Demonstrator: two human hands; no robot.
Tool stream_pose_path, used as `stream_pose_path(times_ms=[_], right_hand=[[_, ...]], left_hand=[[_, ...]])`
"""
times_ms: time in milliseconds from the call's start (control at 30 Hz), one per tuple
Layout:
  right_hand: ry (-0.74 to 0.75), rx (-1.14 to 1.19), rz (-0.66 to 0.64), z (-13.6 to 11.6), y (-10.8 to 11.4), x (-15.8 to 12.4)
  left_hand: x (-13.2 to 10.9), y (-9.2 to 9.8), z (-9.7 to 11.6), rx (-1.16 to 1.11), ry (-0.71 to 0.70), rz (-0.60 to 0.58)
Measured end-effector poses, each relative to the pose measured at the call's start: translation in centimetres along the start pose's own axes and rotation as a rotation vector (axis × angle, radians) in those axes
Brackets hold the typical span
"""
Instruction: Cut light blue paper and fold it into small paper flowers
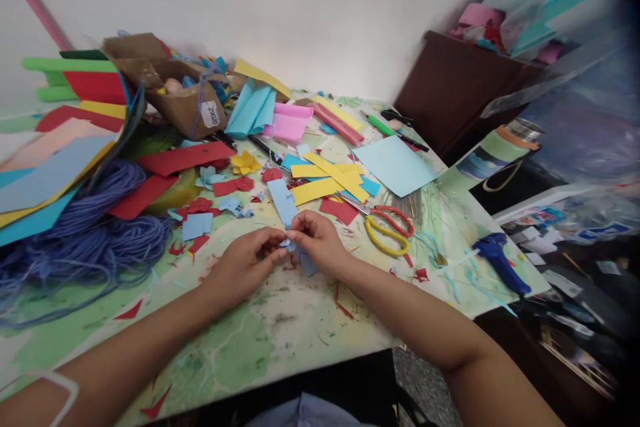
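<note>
My left hand (245,265) and my right hand (320,243) meet over the middle of the table (280,327). Both pinch the near end of a light blue paper strip (282,201), which runs away from me between the fingertips. The fingers of each hand are closed on the folded end of the strip. A small piece of the same blue paper (309,264) shows under my right hand. Red and yellow-handled scissors (386,227) lie just right of my right hand.
Yellow and blue paper strips (330,180), red scraps, a yellow paper flower (245,162) and a blue sheet (395,163) litter the table. Blue cord (85,233) and stacked coloured sheets lie left. A cardboard box (175,90) stands behind. A blue glue gun (500,260) rests right.
</note>
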State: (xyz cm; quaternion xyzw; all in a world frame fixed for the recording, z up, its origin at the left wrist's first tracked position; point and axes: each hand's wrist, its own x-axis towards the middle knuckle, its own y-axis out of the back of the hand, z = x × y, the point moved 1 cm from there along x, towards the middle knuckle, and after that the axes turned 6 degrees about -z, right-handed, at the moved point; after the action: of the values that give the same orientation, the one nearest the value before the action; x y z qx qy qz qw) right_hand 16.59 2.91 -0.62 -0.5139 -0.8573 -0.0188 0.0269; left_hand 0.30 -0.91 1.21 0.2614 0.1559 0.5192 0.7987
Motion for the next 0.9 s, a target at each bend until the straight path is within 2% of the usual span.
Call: stream_pose_path(times_ms=[133,267,467,667,767,900], right_hand=[[-0.01,0.001,-0.034,0.1,0.0,0.0],[0.002,0.034,-0.075,0.1,-0.1,0.1],[-0.032,0.141,-0.125,0.0,-0.3,0.0],[-0.045,0.088,-0.147,0.4,-0.2,0.0],[-0.029,0.045,-0.17,0.6,-0.2,-0.1],[-0.016,-0.065,-0.19,0.5,-0.1,-0.3]], left_hand=[[-0.1,0.1,0.0,0.036,-0.005,-0.035],[0.0,0.1,-0.3,0.007,0.05,-0.027],[0.2,0.0,-0.5,-0.368,0.183,0.041],[0.3,-0.1,-1.1,-0.626,0.197,0.095],[0.3,-0.1,-1.0,-0.658,0.194,0.096],[0.3,-0.2,-0.6,-0.582,0.188,0.079]])
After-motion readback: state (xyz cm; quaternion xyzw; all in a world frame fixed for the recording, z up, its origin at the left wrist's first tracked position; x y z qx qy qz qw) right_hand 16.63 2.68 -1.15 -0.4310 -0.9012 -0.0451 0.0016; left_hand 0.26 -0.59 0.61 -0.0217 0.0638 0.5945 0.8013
